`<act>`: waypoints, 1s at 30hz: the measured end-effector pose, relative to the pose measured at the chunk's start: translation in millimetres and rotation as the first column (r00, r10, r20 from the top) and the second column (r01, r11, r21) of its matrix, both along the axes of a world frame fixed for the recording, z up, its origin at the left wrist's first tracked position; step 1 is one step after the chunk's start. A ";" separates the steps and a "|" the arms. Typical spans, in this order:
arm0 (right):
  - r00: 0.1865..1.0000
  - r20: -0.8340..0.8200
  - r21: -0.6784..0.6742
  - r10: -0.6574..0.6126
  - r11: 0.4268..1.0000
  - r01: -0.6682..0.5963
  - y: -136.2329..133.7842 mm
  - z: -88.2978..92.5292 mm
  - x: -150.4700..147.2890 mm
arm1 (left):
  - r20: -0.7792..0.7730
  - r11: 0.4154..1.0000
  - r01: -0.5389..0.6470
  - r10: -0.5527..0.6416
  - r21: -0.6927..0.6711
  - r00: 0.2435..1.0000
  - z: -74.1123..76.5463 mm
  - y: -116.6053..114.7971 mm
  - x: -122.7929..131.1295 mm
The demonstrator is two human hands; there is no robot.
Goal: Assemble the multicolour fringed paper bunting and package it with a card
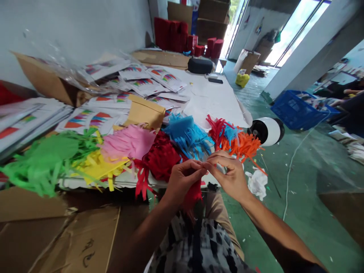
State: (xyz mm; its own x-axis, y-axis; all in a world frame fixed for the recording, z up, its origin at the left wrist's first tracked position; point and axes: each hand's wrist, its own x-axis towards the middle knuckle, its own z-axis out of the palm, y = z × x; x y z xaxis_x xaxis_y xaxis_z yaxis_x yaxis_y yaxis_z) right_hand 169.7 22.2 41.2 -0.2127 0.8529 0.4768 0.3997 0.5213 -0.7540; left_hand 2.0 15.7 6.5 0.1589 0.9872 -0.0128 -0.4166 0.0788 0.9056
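My left hand [184, 176] and my right hand [229, 172] meet over the table's front edge. Thumb and fingers of each are pinched, fingertips touching or nearly so; whatever they grip is too small to make out. Dark red fringed paper [194, 193] hangs just below my left hand, and I cannot tell whether it is held. Around the hands lie a red fringed bundle [163, 157], a blue one [184, 131] and an orange one [246, 144]. Farther left are pink [127, 141], yellow [99, 165] and green [45, 157] fringed paper bundles.
Printed packets [142, 83] are piled on the white table [210, 102], with a brown envelope [146, 112] in front. A black case [200, 65] stands at the back. Cardboard [79, 239] lies below left. On the floor at right are a white cylindrical bin [270, 131] and blue crate [295, 110].
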 end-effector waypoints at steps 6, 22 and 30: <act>0.991 0.128 -0.037 0.046 0.998 -0.041 83.4 -8.5 2.5 | -0.066 0.980 -0.145 0.137 -0.138 0.988 -24.0 19.5 -4.3; 0.628 0.757 -0.020 -0.182 0.953 0.301 272.6 -39.5 3.6 | 0.018 0.939 0.020 -0.014 -0.345 1.000 -33.2 28.2 7.0; 0.780 0.575 0.106 -0.248 0.968 0.229 258.0 -32.1 17.8 | 0.076 0.965 -0.059 0.081 -0.256 0.994 -21.9 9.8 8.0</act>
State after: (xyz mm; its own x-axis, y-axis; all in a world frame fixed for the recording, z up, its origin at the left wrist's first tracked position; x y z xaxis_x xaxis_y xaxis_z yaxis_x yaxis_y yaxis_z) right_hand 187.5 280.2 9.0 -0.2488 0.9012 0.3550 0.8705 0.3687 -0.3261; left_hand 9.9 25.6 -15.4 0.1005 0.9623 -0.2527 -0.5043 0.2682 0.8208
